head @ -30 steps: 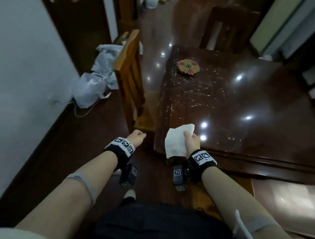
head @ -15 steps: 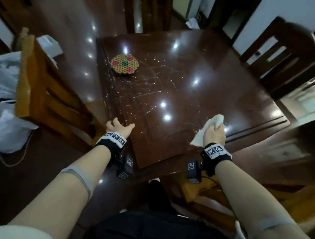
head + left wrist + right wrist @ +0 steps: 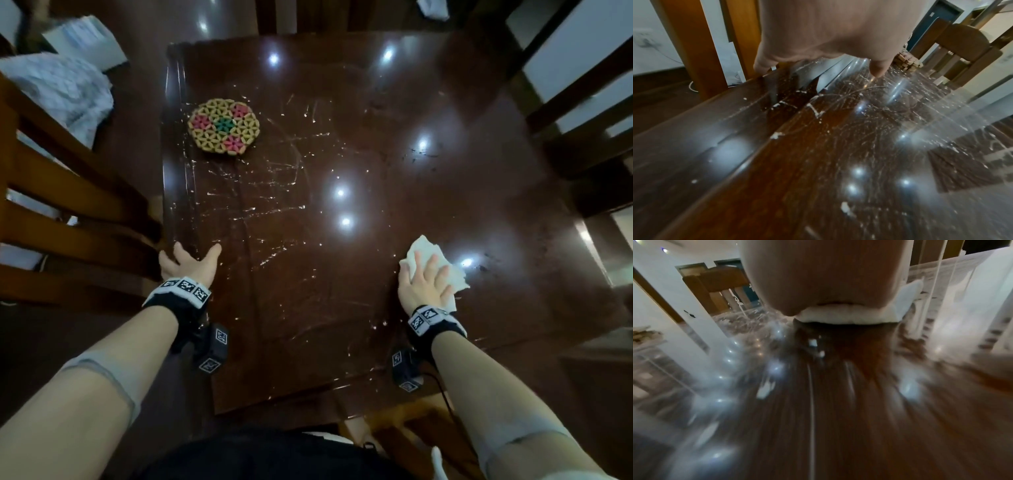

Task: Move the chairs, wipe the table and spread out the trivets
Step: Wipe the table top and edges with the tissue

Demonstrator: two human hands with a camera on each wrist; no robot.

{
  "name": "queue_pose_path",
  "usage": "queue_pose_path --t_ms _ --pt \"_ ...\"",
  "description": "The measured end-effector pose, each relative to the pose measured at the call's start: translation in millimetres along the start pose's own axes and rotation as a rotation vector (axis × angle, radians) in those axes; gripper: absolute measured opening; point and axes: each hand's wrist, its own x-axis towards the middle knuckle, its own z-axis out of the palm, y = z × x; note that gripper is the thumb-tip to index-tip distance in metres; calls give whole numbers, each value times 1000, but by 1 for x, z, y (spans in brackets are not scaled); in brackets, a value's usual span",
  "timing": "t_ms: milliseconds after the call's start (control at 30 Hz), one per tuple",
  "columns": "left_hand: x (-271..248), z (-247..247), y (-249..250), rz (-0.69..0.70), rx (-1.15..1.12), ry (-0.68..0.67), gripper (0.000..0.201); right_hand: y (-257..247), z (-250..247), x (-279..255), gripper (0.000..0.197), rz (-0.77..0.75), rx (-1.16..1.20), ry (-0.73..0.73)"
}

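Wiping is underway: the right hand [image 3: 423, 283] presses flat on the cloth [image 3: 432, 264]; the left hand [image 3: 187, 263], fingers spread, braces the counter [image 3: 342, 308] edge (next, sweep leftward toward the specks).

Trivets [image 3: 223, 127] on table [image 3: 376, 308], far-left.

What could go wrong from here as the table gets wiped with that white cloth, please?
The right hand presses the cloth flat near the table edge; white specks may be swept onto the floor. A sweep leftward could also knock the trivet. The left hand braces at the edge and might slip.
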Motion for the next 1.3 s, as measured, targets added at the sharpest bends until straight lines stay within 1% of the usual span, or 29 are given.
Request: queue_pose_path --t_ms 67,167,300,367,500,567,600,667,700,733,767,800,833,867,900,933,967,1000,1033,1100,1167,1200,1233,1300 --pt "3 4 5 -10 -12 6 86 -8 -10 16 55 -58 4 -17" --pt "9 10 7 -2 25 7 81 -25 -10 28 56 -145 -22 5" --pt "13 14 4 -3 82 -25 80 -48 14 20 54 -312 -88 3" --pt "13 14 3 4 93 -35 80 -58 24 11 52 -365 -123 5" --pt "11 12 0 23 86 -52 80 -72 42 -15 52 -465 -176 -27" --pt "10 11 -3 36 75 -55 79 -80 58 -37 54 -561 -230 -54" --pt "10 10 -4 43 69 -57 80 -85 68 -52 59 -623 -266 -77" --pt "8 7 -6 63 75 -59 80 -94 87 -87 76 -734 -267 -144" --pt "7 6 -8 73 82 -60 80 -97 96 -101 78 -764 -245 -189" --pt "7 4 -9 87 87 -58 80 -100 97 -114 71 -778 -196 -244" --pt "6 3 -10 102 88 -55 80 -102 96 -120 62 -743 -102 -308" --pt "6 1 -11 117 87 -49 79 -105 92 -121 56 -676 39 -357" --pt "5 0 -12 127 81 -43 79 -107 86 -116 58 -577 226 -404" --pt "5 -2 -12 133 74 -38 78 -107 74 -111 64 -475 448 -417" --pt "4 -2 -12 136 66 -34 78 -106 60 -106 69 -377 663 -387" --pt "3 -2 -12 144 58 -27 77 -102 43 -101 65 -307 841 -334" --pt "2 -2 -11 158 55 -16 76 -95 26 -94 52 -247 971 -268" --pt "0 0 -11 175 57 -4 76 -86 8 -88 40 -187 1053 -194" --pt "-2 3 -10 190 64 5 75 -76 -9 -82 35 -127 1109 -108" --pt "-7 10 -8 200 85 7 76 -50 -40 -70 38 -33 1130 132" --pt "-11 19 -8 181 109 -4 77 -21 -62 -59 49 37 972 368" --pt "-12 23 -8 172 111 -3 77 -7 -70 -59 55 71 858 445" --pt "-13 25 -8 170 109 4 76 7 -74 -58 59 105 743 479" --pt "-12 27 -7 180 99 19 76 35 -73 -52 62 146 548 438"
